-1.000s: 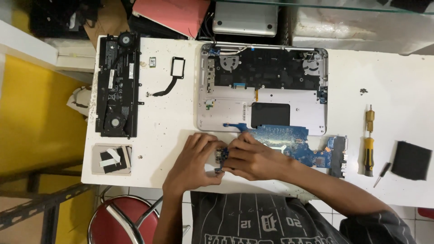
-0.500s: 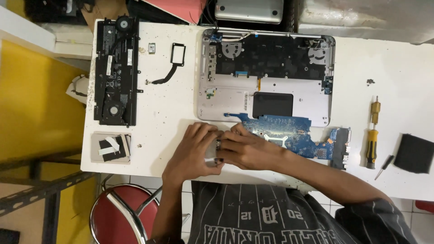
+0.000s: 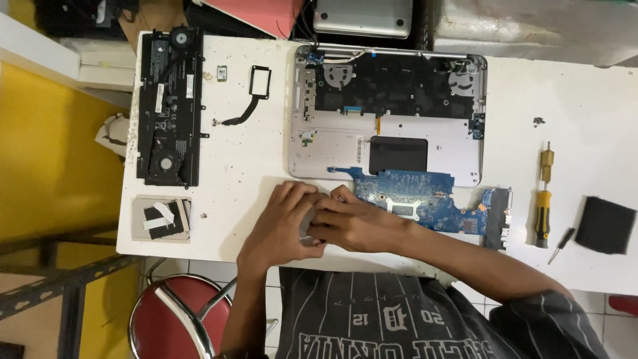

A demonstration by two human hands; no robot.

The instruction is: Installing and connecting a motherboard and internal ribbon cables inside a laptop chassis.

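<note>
Hands meet at the desk's (image 3: 219, 199) near edge: my left hand (image 3: 282, 223) and right hand (image 3: 355, 223) clench their fingers around a small grey part (image 3: 306, 226), mostly hidden. Beside it lies the blue circuit board (image 3: 432, 199); bare desk opens leftward.

Single head-worn view, looking straight down, fairly high above white table (image 3: 585, 86)

Between my fingers sits a small grey, rounded metal part (image 3: 307, 226), mostly hidden under them, at the white table's (image 3: 252, 166) near edge. Just beside it lies the blue, irregularly shaped laptop circuit board (image 3: 425, 199), flat, overlapping the open silver laptop chassis's (image 3: 332, 149) lower edge.
</note>
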